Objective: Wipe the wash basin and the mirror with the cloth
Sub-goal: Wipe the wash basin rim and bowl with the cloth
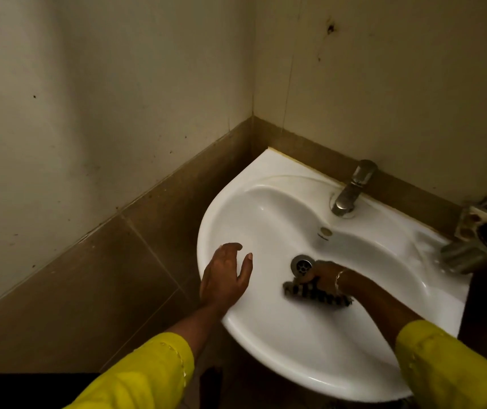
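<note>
A white wash basin (269, 219) is fixed in the corner of a tiled wall. My right hand (325, 276) is inside the bowl, just right of the metal drain (302, 264), and it presses a dark striped cloth (313, 293) against the bowl's near slope. My left hand (226, 276) rests on the basin's left rim with its fingers spread and nothing in it. No mirror is in view.
A steel tap (351, 190) stands at the back of the basin. A metal soap holder (484, 234) juts from the wall at the right, over the basin's right edge. Brown tiles and a pale wall close in the left and back sides.
</note>
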`<state>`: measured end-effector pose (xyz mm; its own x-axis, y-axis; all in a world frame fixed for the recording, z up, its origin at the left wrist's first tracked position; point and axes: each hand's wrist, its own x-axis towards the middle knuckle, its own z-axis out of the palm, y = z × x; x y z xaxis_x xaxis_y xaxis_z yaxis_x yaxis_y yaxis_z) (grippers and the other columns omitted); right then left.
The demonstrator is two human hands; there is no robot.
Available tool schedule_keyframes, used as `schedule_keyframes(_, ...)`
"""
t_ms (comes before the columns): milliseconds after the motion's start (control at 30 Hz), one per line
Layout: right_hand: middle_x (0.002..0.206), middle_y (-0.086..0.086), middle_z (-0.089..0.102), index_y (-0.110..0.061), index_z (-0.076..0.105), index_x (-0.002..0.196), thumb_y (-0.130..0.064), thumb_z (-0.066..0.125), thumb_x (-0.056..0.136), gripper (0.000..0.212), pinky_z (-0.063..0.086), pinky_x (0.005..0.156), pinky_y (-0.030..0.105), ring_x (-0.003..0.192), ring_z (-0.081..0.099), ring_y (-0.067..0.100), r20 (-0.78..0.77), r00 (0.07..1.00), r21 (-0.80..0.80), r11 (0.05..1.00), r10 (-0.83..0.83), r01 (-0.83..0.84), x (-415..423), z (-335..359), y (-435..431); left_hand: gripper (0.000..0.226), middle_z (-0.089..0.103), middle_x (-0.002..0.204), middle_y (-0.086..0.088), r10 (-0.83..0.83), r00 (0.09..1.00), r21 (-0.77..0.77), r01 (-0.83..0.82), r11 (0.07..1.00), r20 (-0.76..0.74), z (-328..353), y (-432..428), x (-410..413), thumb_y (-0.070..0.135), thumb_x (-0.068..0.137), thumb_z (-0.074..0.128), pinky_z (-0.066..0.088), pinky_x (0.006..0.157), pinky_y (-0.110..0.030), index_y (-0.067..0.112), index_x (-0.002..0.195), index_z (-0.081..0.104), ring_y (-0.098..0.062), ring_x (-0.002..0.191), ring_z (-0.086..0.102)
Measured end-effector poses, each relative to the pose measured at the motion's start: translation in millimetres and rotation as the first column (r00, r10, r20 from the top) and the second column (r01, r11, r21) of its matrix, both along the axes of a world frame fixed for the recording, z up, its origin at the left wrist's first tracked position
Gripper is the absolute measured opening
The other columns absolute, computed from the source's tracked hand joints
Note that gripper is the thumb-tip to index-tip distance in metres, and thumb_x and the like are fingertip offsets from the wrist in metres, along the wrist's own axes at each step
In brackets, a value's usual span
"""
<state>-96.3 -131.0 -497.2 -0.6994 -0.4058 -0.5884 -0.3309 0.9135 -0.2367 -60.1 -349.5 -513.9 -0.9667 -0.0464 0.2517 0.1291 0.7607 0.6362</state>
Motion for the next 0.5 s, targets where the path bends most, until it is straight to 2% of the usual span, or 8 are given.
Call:
schedule_keyframes(67, 0.119, 0.008, 0.061, -0.018, 0.057, 0.125, -0.008, 0.045, 0.092, 0.036, 0.039, 0.074, 0.023, 0.106, 0.056, 0.028, -0.060, 0.998, 0.112, 0.994, 0.011, -0.004, -15, 15, -4, 0.052, 0.067, 0.101, -0.013, -0.002, 1.000, -0.003, 0.002, 1.000, 0.000, 0, 0, 0, 0.044, 0.085, 0.034, 0.050, 0.078, -0.031, 0.003, 0.101, 0.062, -0.028, 0.095, 0.063)
schedule_keyframes(133, 0.115, 0.008, 0.063, -0.018, 0.061, 0.116, -0.018, 0.048, 0.092, 0.027, 0.042, 0.090, 0.034, 0.107, 0.057, 0.029, -0.262, 0.956, 0.220, 0.973, 0.129, -0.071, -21, 27, -15, 0.052, 0.067, 0.100, -0.013, -0.004, 1.000, -0.011, 0.004, 1.000, -0.003, -1, 0, -1, 0.044, 0.085, 0.034, 0.050, 0.078, -0.031, 0.003, 0.102, 0.062, -0.028, 0.095, 0.063)
schedule_keyframes(167, 0.109, 0.008, 0.066, -0.018, 0.064, 0.107, -0.020, 0.055, 0.087, 0.022, 0.044, 0.091, 0.039, 0.104, 0.059, 0.030, -0.396, 0.885, 0.260, 0.954, 0.246, -0.149, -23, 29, -22, 0.051, 0.067, 0.100, -0.013, -0.002, 1.000, -0.012, 0.002, 1.000, -0.005, -1, -1, -1, 0.043, 0.085, 0.035, 0.050, 0.078, -0.031, 0.003, 0.102, 0.062, -0.028, 0.095, 0.063)
schedule_keyframes(233, 0.094, 0.009, 0.071, -0.016, 0.072, 0.089, -0.018, 0.074, 0.066, 0.023, 0.052, 0.074, 0.044, 0.087, 0.066, 0.033, -0.542, 0.686, 0.407, 0.866, 0.485, -0.291, -25, 23, -30, 0.050, 0.067, 0.100, -0.013, -0.002, 1.000, -0.012, 0.002, 1.000, -0.004, -2, -1, -1, 0.043, 0.086, 0.035, 0.050, 0.078, -0.030, 0.003, 0.102, 0.061, -0.027, 0.094, 0.063)
schedule_keyframes(267, 0.088, 0.012, 0.072, -0.011, 0.074, 0.082, -0.015, 0.076, 0.056, 0.026, 0.055, 0.066, 0.045, 0.080, 0.068, 0.034, -0.554, 0.639, 0.455, 0.836, 0.534, -0.305, -27, 12, -29, 0.050, 0.067, 0.100, -0.012, -0.001, 1.000, -0.014, 0.001, 1.000, -0.003, -2, -1, 0, 0.043, 0.086, 0.035, 0.049, 0.078, -0.030, 0.004, 0.102, 0.061, -0.027, 0.094, 0.064)
schedule_keyframes(334, 0.086, 0.017, 0.073, -0.003, 0.074, 0.081, -0.017, 0.069, 0.057, 0.029, 0.056, 0.064, 0.050, 0.080, 0.069, 0.036, -0.549, 0.640, 0.493, 0.826, 0.538, -0.272, -38, -7, -20, 0.050, 0.067, 0.100, -0.011, 0.010, 1.000, -0.021, -0.010, 1.000, 0.002, -3, -1, -1, 0.044, 0.086, 0.035, 0.047, 0.079, -0.028, 0.005, 0.102, 0.061, -0.026, 0.094, 0.064)
schedule_keyframes(434, 0.115, 0.015, 0.067, -0.002, 0.066, 0.108, -0.022, 0.069, 0.071, 0.042, 0.045, 0.096, 0.045, 0.110, 0.060, 0.033, -0.496, 0.719, 0.492, 0.840, 0.487, -0.230, -50, -33, 5, 0.049, 0.067, 0.101, -0.010, 0.014, 1.000, -0.021, -0.014, 1.000, 0.009, -4, -1, -1, 0.044, 0.086, 0.035, 0.043, 0.080, -0.025, 0.006, 0.102, 0.061, -0.024, 0.095, 0.064)
schedule_keyframes(500, 0.105, 0.010, 0.072, -0.004, 0.071, 0.097, -0.027, 0.089, 0.044, 0.060, 0.050, 0.091, 0.039, 0.101, 0.066, 0.028, -0.509, 0.722, 0.447, 0.861, 0.467, -0.242, -54, -43, 18, 0.048, 0.067, 0.101, -0.010, 0.016, 1.000, -0.016, -0.016, 1.000, 0.011, -4, -1, -1, 0.043, 0.086, 0.036, 0.040, 0.081, -0.023, 0.006, 0.102, 0.061, -0.024, 0.094, 0.064)
